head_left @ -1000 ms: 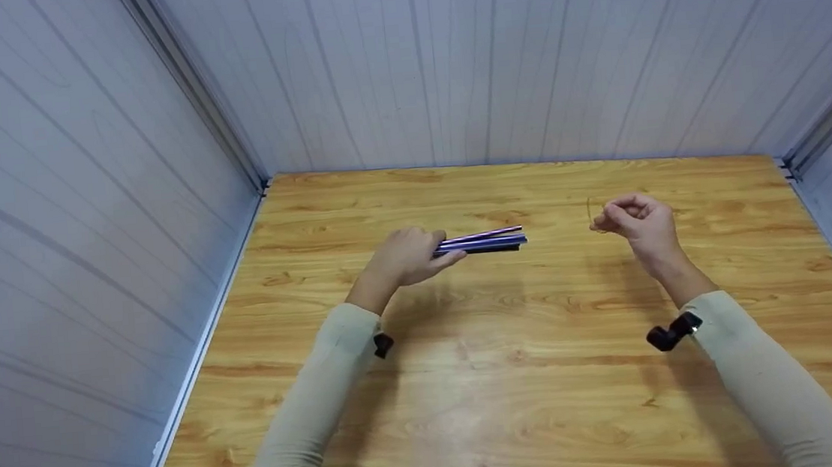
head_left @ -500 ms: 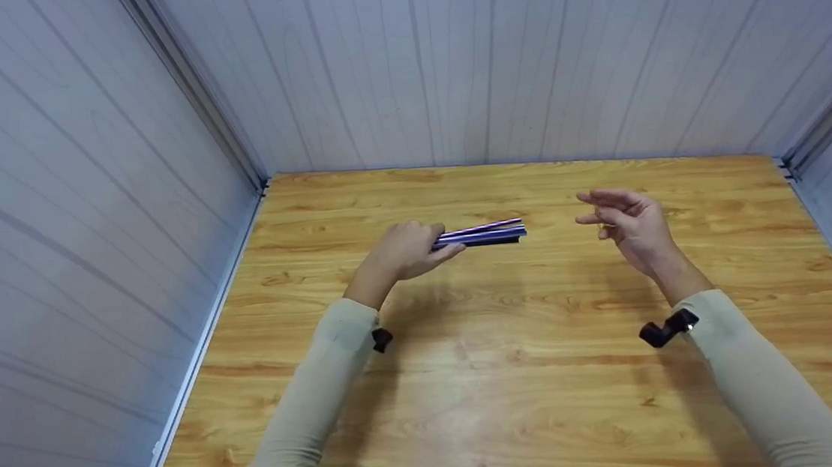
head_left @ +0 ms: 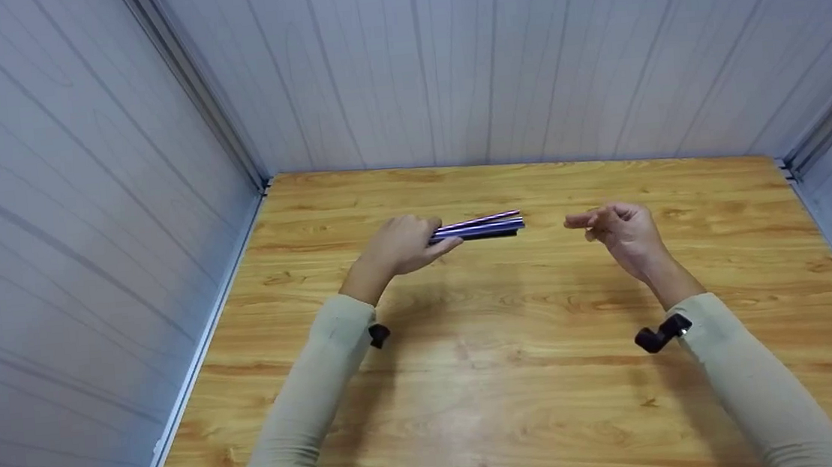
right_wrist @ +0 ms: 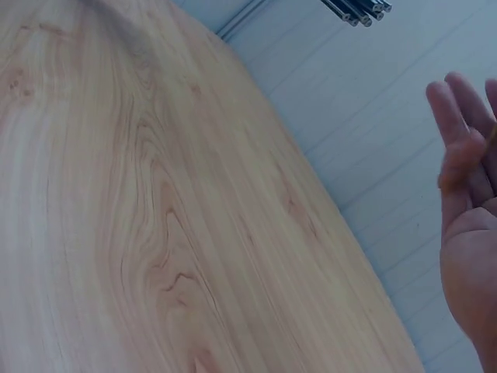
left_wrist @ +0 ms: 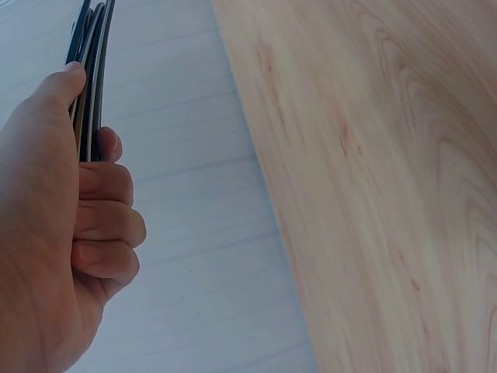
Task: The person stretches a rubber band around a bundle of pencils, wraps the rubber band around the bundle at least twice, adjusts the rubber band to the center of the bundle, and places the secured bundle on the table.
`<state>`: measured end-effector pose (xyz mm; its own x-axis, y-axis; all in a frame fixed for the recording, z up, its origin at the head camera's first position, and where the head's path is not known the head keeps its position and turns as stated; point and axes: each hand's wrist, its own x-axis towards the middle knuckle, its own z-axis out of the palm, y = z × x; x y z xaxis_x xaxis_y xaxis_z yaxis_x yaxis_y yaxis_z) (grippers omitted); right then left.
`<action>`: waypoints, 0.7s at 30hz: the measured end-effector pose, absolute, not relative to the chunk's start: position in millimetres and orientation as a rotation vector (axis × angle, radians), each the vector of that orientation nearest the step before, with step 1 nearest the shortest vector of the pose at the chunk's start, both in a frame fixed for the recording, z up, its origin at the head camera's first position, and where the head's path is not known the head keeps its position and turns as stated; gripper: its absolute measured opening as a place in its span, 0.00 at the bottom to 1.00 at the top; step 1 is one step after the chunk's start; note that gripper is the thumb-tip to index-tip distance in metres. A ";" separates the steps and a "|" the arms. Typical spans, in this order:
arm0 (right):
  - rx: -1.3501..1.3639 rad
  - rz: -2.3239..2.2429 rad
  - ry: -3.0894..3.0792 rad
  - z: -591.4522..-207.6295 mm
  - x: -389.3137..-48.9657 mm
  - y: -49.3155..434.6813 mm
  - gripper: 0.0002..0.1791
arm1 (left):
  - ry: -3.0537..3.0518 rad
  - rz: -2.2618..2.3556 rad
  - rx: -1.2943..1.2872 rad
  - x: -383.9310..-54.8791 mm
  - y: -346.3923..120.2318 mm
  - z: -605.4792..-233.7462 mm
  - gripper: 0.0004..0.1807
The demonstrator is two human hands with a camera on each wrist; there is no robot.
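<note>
In the head view, my left hand [head_left: 402, 247] grips a bundle of slim, shiny pencils [head_left: 483, 227] in purple, blue and black. They point right and fan slightly apart at the free ends. In the left wrist view, fingers curl round the pencils [left_wrist: 92, 85], with the thumb along them. My right hand [head_left: 627, 237] is held up to the right of the bundle, apart from it. Its foremost fingers stretch toward the pencils, and the thumb lies against them. A thin yellowish rubber band [right_wrist: 493, 138] shows at the right wrist view's edge, held at the fingers; most of it is hidden.
Both hands are above a wood-grain table [head_left: 474, 379]. Pale panelled walls stand behind it [head_left: 446, 58] and at the left [head_left: 70, 241], with another at the right edge. Small black devices are strapped at both sleeves.
My right hand has gone from pinching the thin loop to stretching its fingers out, and it has shifted slightly left. The left hand and pencils have risen a little in the head view.
</note>
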<state>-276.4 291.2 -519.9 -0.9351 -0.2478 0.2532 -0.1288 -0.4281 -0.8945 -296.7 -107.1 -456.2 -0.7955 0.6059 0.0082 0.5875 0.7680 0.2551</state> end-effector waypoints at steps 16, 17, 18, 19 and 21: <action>-0.727 -2.359 1.780 -519.9 -273.4 275.1 0.33 | 2.906 0.359 0.992 -297.3 -101.9 -445.1 0.30; -0.733 -2.356 1.788 -520.3 -273.5 272.2 0.33 | 2.907 0.352 1.000 -297.0 -99.5 -444.6 0.30; -0.745 -2.352 1.793 -521.1 -273.7 269.2 0.32 | 2.907 0.346 1.007 -296.9 -97.1 -444.4 0.30; -0.759 -2.347 1.797 -521.8 -273.7 266.1 0.32 | 2.904 0.342 1.013 -296.7 -94.6 -444.2 0.30; -0.773 -2.345 1.800 -523.0 -273.9 260.4 0.31 | 2.898 0.332 1.037 -297.1 -89.7 -444.7 0.29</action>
